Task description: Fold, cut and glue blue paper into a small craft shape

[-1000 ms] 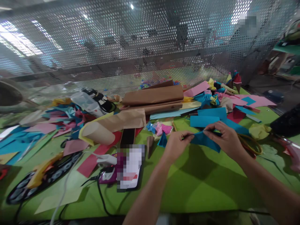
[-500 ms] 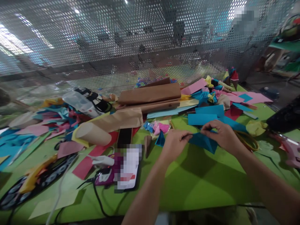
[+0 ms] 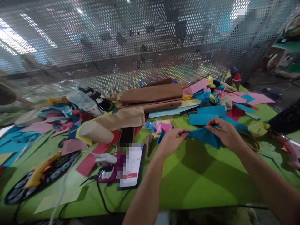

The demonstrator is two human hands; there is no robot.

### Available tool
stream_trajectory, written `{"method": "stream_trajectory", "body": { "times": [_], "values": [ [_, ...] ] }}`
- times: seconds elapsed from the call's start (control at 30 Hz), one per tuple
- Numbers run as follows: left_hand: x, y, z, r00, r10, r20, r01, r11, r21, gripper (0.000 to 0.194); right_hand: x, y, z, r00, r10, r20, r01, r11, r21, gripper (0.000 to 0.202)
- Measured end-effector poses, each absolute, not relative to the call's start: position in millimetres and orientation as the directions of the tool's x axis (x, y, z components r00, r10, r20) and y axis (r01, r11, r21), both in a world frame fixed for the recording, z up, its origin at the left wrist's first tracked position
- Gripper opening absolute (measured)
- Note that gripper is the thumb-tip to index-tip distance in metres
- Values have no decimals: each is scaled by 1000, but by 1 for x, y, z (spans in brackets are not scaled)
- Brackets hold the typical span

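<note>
A creased piece of blue paper (image 3: 206, 137) is stretched between my two hands, a little above the green table (image 3: 197, 184). My left hand (image 3: 172, 140) pinches its left corner between thumb and fingers. On the upper right edge, my right hand (image 3: 221, 132) grips the paper with thumb and fingertips. A small folded blue paper piece (image 3: 160, 137) shows partly behind my left hand. Left of it stands a small brown paper cone (image 3: 149, 144). Flat blue paper strips (image 3: 203, 119) lie just beyond my hands.
A phone with a lit screen (image 3: 132, 168), a purple power strip (image 3: 109, 175) and cables lie to the left. Brown paper rolls (image 3: 152, 92) rest against the perforated metal screen (image 3: 117, 59). A yellow tape cutter (image 3: 42, 170) is far left, with paper scraps (image 3: 37, 126) behind it.
My hands have moved slightly apart. The blue paper is now drawn out wider, its left corner pulled further left. The whole view has shifted a little.
</note>
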State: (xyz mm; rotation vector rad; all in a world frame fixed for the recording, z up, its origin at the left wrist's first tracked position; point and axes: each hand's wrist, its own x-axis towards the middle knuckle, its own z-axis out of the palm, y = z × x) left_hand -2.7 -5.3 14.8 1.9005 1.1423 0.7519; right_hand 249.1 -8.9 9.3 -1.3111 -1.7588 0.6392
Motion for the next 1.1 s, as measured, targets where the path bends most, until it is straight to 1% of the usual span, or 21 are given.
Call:
{"method": "stream_trajectory", "body": {
  "times": [0.17,0.23,0.3,0.33,0.37,0.43,0.5,0.53,0.6,0.7,0.73,0.8,0.9,1.0,1.1],
  "values": [
    [-13,1,16,348,934,74,422,-227,878,25,254,-7,10,-80,933,351,523,339,-782,26],
    [-13,1,19,286,948,141,421,-256,870,25,254,-8,10,-71,925,372,534,351,-769,25],
    [-8,-1,22,246,935,255,457,-344,820,27,252,-9,9,-91,919,384,562,366,-741,23],
    [-4,-3,23,256,917,307,478,-396,784,28,249,-11,9,-111,915,387,580,376,-723,22],
    [1,-6,23,305,893,330,485,-444,753,28,247,-12,8,-137,912,387,597,388,-702,21],
    [12,-12,20,404,851,335,477,-508,717,25,240,-15,6,-201,904,378,613,417,-671,20],
    [20,-15,15,443,842,307,499,-516,696,19,236,-18,5,-250,895,368,599,442,-668,19],
    [23,-16,11,429,854,294,515,-498,698,16,234,-19,6,-260,894,365,583,446,-678,18],
    [24,-15,6,347,896,277,517,-429,741,14,235,-19,6,-228,902,366,541,430,-723,17],
    [21,-11,2,212,943,255,439,-326,837,15,239,-18,8,-133,929,345,461,366,-808,30],
    [20,-10,1,200,947,252,410,-314,856,15,240,-18,9,-110,936,334,445,347,-826,31],
    [20,-10,2,226,940,255,368,-325,871,17,240,-18,10,-95,940,327,443,334,-832,27],
    [22,-11,2,275,927,256,352,-345,870,20,238,-20,13,-119,907,403,481,408,-776,22],
    [24,-12,1,207,943,260,366,-321,873,21,237,-23,18,-110,823,557,561,514,-649,28],
    [26,-13,0,134,954,268,321,-297,899,24,238,-24,19,-104,730,676,628,575,-524,30]
  ]
}}
